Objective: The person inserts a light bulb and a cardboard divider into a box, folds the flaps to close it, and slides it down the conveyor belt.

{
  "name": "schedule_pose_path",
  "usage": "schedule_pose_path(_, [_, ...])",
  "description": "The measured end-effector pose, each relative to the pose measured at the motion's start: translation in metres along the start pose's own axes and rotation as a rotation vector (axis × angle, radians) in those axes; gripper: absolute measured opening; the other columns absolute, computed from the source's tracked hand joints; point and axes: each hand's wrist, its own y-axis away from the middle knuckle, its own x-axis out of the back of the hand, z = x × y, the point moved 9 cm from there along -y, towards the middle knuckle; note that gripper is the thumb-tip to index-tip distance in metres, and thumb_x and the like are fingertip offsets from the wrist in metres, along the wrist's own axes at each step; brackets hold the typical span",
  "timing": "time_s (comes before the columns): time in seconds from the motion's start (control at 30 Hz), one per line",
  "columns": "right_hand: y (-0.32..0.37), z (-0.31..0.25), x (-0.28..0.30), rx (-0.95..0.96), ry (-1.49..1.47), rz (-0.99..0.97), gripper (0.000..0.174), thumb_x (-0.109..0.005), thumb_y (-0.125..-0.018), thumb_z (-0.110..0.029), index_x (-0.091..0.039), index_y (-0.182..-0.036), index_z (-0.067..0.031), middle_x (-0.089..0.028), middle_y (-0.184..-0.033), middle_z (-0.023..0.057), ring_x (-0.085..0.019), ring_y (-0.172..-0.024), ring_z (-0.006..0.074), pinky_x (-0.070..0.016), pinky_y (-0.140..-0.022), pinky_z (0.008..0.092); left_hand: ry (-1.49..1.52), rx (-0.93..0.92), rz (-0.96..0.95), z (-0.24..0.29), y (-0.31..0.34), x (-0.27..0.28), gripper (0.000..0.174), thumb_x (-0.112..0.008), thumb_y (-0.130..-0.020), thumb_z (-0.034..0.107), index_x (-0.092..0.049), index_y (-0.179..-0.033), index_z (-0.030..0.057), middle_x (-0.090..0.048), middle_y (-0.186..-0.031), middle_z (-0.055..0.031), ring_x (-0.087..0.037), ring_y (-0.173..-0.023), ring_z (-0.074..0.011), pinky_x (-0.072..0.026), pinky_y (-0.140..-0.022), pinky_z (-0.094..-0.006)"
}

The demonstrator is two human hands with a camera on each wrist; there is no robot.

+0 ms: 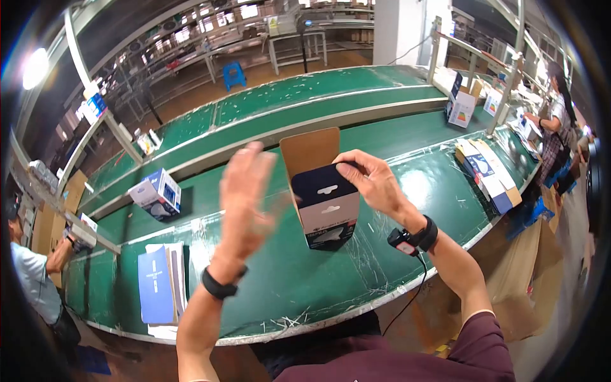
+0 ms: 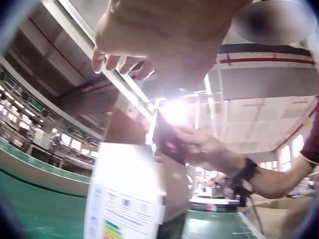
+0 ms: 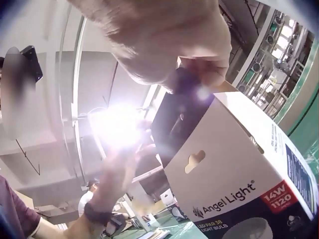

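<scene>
A light bulb box (image 1: pixel 328 219) stands upright on the green work surface, printed "Angel Light" on its white and dark panel (image 3: pixel 224 189) in the right wrist view. Its brown-lined flap (image 1: pixel 310 149) rises at the back. My right hand (image 1: pixel 375 181) pinches the edge of the dark top flap (image 1: pixel 326 181), which has a hanger hole, between thumb and fingers. Raised to the left of the box, my left hand (image 1: pixel 247 191) is blurred, its fingers extended and holding nothing. From the left wrist view, that hand (image 2: pixel 164 40) hangs above the box's open-flap side.
Another printed box (image 1: pixel 157 194) stands at the left. Flat blue cartons (image 1: pixel 159 283) lie near the front edge, and more flattened cartons (image 1: pixel 487 172) lie at the right. A metal rail (image 1: pixel 254 149) runs behind. People work at both ends.
</scene>
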Motion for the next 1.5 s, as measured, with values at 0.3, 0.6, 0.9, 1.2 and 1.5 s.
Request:
schedule_pose_path(0.3, [0.006,-0.006,-0.022,0.16,0.559,-0.315,0.04,-0.073,-0.097,-0.034,-0.073,-0.119,-0.0009,-0.07,-0.111,0.0147,-0.067,-0.103,0.031,-0.0519,-0.094,0.0392,-0.091,-0.059,-0.274,0.059,0.031,-0.085,0.075,-0.085,-0.077,0.021,-0.053,-0.141,-0.001,-0.064,-0.133,-0.017,-0.058,-0.128,-0.0315,-0.0267,-0.121,-0.0569])
schedule_pose_path(0.6, [0.042,0.001,-0.057,0.378,0.894,-0.576,0.035,-0.078,-0.073,-0.014,-0.07,-0.106,-0.0054,-0.073,-0.098,0.0138,-0.064,-0.095,0.0332,-0.0415,-0.097,0.0447,0.031,-0.045,-0.671,0.049,0.026,-0.109,0.016,-0.075,-0.083,0.017,-0.077,-0.095,0.0072,-0.073,-0.095,-0.0102,-0.067,-0.099,-0.0279,-0.0261,-0.119,-0.0617])
schedule_pose_path(0.9, [0.043,-0.015,-0.038,0.398,0.598,-0.478,0.015,-0.079,-0.088,-0.022,-0.075,-0.095,-0.0092,-0.071,-0.1,0.0081,-0.062,-0.108,0.0328,-0.0361,-0.112,0.0468,0.38,0.109,-0.43,0.018,0.037,-0.078,0.017,-0.085,-0.077,0.015,-0.077,-0.087,0.0047,-0.057,-0.146,-0.0181,-0.038,-0.148,-0.0416,-0.0303,-0.122,-0.0544])
schedule_pose_path(1.2, [0.041,0.064,0.015,-0.126,-0.188,0.025,0.068,-0.072,-0.099,-0.035,-0.044,-0.156,-0.0097,-0.055,-0.148,0.0127,-0.051,-0.137,0.0281,-0.0441,-0.112,0.045,0.629,0.102,-0.206,0.024,0.061,-0.069,0.027,-0.089,-0.074,0.005,-0.075,-0.095,0.0111,-0.038,-0.165,-0.021,-0.044,-0.147,-0.0432,-0.0415,-0.117,-0.0515])
schedule_pose_path(1.5, [0.046,0.102,-0.054,-0.396,-0.315,-0.218,0.111,-0.087,-0.082,-0.049,-0.027,-0.162,-0.0006,-0.044,-0.155,0.0198,-0.045,-0.143,0.0298,-0.0344,-0.12,0.0416,0.669,-0.02,-0.342,0.033,0.074,-0.11,0.085,-0.092,-0.075,0.028,-0.055,-0.15,0.0144,-0.04,-0.163,-0.0207,-0.05,-0.139,-0.036,-0.0345,-0.115,-0.0511])
